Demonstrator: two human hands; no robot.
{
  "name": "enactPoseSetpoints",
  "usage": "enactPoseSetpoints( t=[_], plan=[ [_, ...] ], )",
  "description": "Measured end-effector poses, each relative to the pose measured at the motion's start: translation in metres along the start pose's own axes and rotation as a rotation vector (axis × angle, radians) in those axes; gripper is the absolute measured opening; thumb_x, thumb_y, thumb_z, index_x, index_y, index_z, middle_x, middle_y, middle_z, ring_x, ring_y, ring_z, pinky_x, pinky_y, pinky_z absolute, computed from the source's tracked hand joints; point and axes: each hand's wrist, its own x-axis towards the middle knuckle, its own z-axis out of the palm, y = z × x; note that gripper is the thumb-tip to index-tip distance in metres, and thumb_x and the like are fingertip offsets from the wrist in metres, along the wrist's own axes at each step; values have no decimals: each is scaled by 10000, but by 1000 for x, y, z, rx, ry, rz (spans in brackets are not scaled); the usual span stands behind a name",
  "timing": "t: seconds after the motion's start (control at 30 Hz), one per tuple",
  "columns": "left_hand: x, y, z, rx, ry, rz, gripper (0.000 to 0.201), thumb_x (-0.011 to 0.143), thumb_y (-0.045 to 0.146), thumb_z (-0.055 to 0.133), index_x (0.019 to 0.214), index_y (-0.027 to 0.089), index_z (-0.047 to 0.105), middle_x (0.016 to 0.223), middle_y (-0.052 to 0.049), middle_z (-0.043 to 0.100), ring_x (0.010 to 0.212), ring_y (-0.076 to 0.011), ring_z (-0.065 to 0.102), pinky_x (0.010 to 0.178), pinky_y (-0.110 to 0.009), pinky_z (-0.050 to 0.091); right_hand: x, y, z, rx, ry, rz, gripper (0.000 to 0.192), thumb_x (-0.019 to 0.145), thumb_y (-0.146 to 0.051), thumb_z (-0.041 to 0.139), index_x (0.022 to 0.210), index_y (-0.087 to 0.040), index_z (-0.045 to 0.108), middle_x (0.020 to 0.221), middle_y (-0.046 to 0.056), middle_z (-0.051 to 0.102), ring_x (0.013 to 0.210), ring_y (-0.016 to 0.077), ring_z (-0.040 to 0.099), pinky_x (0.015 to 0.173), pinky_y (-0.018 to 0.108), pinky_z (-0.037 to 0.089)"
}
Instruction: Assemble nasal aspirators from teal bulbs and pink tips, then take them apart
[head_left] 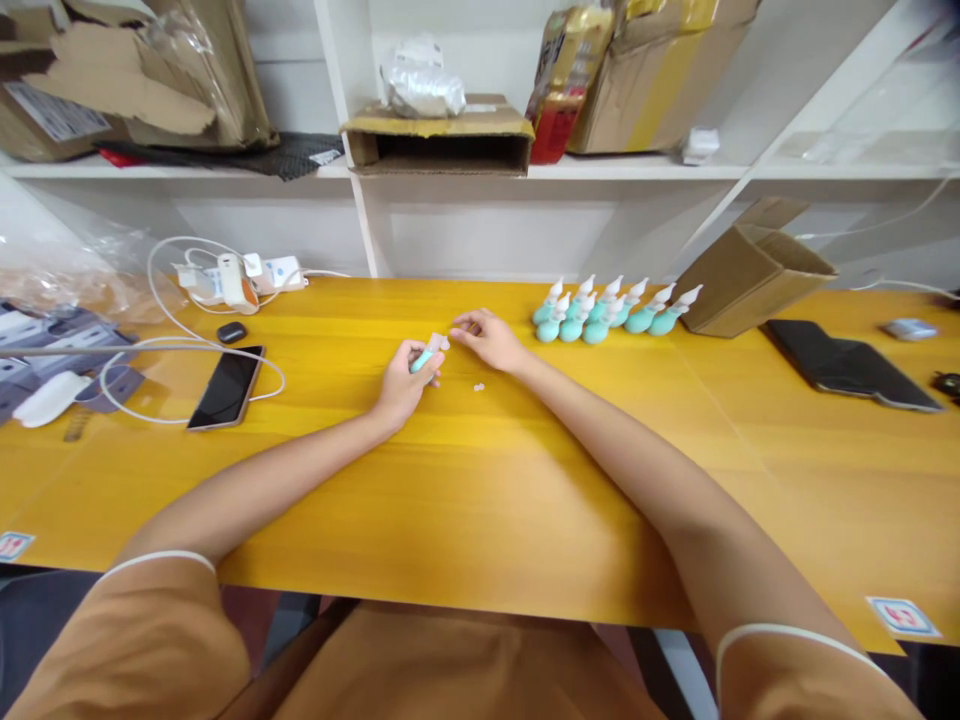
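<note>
Your left hand (405, 375) has a closed grip on a teal bulb aspirator (422, 360); your right hand (491, 340) rests open-fingered on the desk (480, 500). The corner stickers (902, 616) are too blurry to read.

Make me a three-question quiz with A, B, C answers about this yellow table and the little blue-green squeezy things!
1. Where do the finished teal rubber bulbs with white tips stand?
A. beside the brown cardboard box
B. on the black phone
C. on the shelf

2. What colour is the wooden table?
A. white
B. yellow
C. green

3. What is the left hand doing?
A. lying flat
B. holding a teal bulb
C. holding the phone

Answers: 1 A, they stand in rows next to the open brown cardboard box. 2 B, its top is yellow. 3 B, its fingers wrap the small teal bulb, with the right hand close by.
</note>
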Motion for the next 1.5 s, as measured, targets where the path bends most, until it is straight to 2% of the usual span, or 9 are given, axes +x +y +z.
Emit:
enactPoseSetpoints(
  t=[0.07, 0.17, 0.33, 0.6, 0.77, 0.9, 1.07, 1.23, 1.5],
  plan=[
    [0, 0, -1, 34, 1, -2, 398, 899, 485, 836, 996, 221, 554, 886, 10, 671, 697, -112, 622, 657, -251, 539, -3, -12, -13, 62, -3, -14, 438, 1006, -626, 639, 1063, -197, 704, 1000, 69, 720, 844, 184, 626, 826, 324, 529],
    [-1, 0, -2, 110, -6, 5, 354, 896, 420, 832, 1027, 219, 572, 916, 13, 662, 707, -113, 599, 660, -255, 515, -13, -40, -26, 187, -240, -56, 549, 1034, -747, 517, 1001, -217, 655, 836, 16, 667, 700, 156, 578, 689, 291, 474],
    [-3, 0, 0, 234, -13, 96, 403, 820, 339, 893, 1021, 220, 566, 1028, -19, 714, 957, -174, 676, 900, -314, 536, -28, -79, -16, -112, -380, -63, 626, 1049, -701, 537, 674, -201, 570, 633, 17, 574, 608, 142, 501, 600, 300, 340],
    [1, 2, -2, 12, -158, 43, 550, 810, 601, 892, 1025, 240, 536, 896, 20, 632, 745, -129, 563, 710, -278, 478, -28, -60, 19, 482, -387, 207, 448, 965, -590, 583, 707, -225, 540, 536, -42, 426, 478, 106, 293, 478, 280, 214],
    [0, 3, 0, -131, -207, 3, 579, 812, 673, 881, 990, 243, 538, 851, 18, 589, 736, -132, 577, 713, -287, 503, -17, -48, 9, 739, -272, 215, 578, 971, -764, 465, 700, -289, 280, 564, -85, 191, 498, 113, 145, 471, 280, 204],
    [6, 12, -3, 81, -96, 124, 438, 873, 530, 853, 1045, 233, 582, 988, -20, 646, 871, -159, 618, 849, -314, 539, -2, -36, -30, 272, -4, 47, 638, 975, -826, 486, 694, -270, 347, 596, -40, 316, 568, 137, 302, 575, 307, 281],
    [32, 27, -25, 424, 19, 292, 239, 925, 387, 805, 1072, 237, 690, 1186, -85, 635, 1119, -229, 619, 987, -349, 538, -1, -29, -49, -330, -7, -66, 429, 971, -470, 682, 676, -220, 496, 669, 23, 600, 642, 155, 477, 692, 337, 352],
    [54, 32, -44, 565, -43, 423, 261, 972, 472, 772, 1110, 251, 776, 1114, -80, 681, 1091, -239, 640, 948, -348, 537, -5, -28, -37, -535, -129, -19, 369, 1018, -501, 662, 808, -200, 704, 781, 99, 733, 736, 240, 620, 717, 355, 387],
    [67, 14, -45, 575, -31, 414, 248, 1001, 336, 705, 1217, 246, 787, 1209, -77, 714, 1090, -215, 695, 1021, -348, 569, -5, -21, -22, -581, -5, 48, 520, 1070, -631, 579, 907, -184, 789, 882, 180, 779, 909, 340, 706, 819, 413, 459]
  ],
)
